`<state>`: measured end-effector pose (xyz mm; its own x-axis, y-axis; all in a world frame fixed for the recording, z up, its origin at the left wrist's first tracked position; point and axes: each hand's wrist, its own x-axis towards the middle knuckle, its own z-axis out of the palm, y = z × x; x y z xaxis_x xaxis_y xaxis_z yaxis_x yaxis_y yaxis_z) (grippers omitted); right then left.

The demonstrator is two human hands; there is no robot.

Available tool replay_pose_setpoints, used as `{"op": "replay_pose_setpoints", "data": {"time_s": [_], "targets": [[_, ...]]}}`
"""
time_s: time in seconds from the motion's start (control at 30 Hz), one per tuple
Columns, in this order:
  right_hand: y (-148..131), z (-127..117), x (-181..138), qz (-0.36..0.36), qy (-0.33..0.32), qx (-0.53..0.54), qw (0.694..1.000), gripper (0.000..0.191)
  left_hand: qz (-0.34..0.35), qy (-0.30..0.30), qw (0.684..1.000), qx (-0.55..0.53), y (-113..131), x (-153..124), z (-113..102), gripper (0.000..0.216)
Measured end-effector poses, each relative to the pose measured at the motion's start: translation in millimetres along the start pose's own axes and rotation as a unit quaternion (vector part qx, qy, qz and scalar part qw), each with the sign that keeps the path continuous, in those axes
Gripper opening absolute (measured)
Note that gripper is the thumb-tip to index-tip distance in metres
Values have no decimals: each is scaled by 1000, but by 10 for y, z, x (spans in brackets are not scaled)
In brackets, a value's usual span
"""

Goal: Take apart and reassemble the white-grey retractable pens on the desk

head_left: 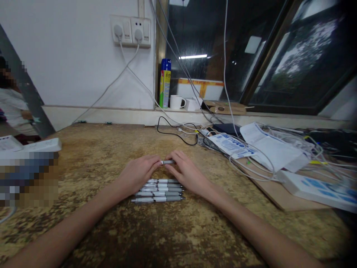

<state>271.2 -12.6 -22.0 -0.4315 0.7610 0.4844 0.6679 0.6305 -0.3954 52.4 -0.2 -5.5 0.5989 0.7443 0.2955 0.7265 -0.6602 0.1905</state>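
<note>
Both my hands rest on a worn brown table (111, 223), fingertips meeting over a grey and white pen (168, 162). My left hand (138, 175) pinches the pen's left end, and my right hand (186, 173) pinches its right end. Just nearer to me, between my wrists, several more grey pens (158, 190) lie side by side in a neat row, all pointing left to right. The held pen lies level just beyond that row.
White cables (251, 163), papers (267, 147) and a flat white box (318, 188) crowd the table's right side. A spray can (165, 83) and a white mug (176, 101) stand on the window sill. A power strip (41, 145) lies at left, with another person (11, 100) beyond.
</note>
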Motion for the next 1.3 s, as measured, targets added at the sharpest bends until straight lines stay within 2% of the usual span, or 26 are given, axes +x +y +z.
{"op": "replay_pose_setpoints", "data": {"time_s": [0.17,0.3,0.47,0.53,0.63,0.83,0.93,1.1,1.2,1.3], "targets": [[24,6,2,13,-16,4,1000,25,29,-4,1000,-9,-29,-5,34,40],[18,-5,-12,8,4,36,999,9,16,0,999,-46,-35,1,37,35],[16,-25,-19,31,-24,20,999,25,-22,-3,997,-76,-20,-7,16,31],[24,-35,-17,27,-34,18,999,27,-19,-7,997,-74,-17,-10,16,31],[25,-51,-19,24,-23,42,999,14,-15,-15,998,-64,-19,-8,20,32],[-1,-62,-18,31,-35,45,998,24,-11,-19,999,-44,8,1,2,34],[-1,-54,-13,27,-18,84,996,12,-17,-23,999,-27,26,2,-13,36],[-4,-45,-8,35,-20,96,995,23,-3,-12,1000,-13,-1,5,-2,35],[-22,-49,-6,34,-14,112,993,12,1,-9,1000,-8,-33,5,13,36],[-46,-59,-8,47,-14,145,988,13,10,-5,1000,-9,-40,2,16,36]]}}
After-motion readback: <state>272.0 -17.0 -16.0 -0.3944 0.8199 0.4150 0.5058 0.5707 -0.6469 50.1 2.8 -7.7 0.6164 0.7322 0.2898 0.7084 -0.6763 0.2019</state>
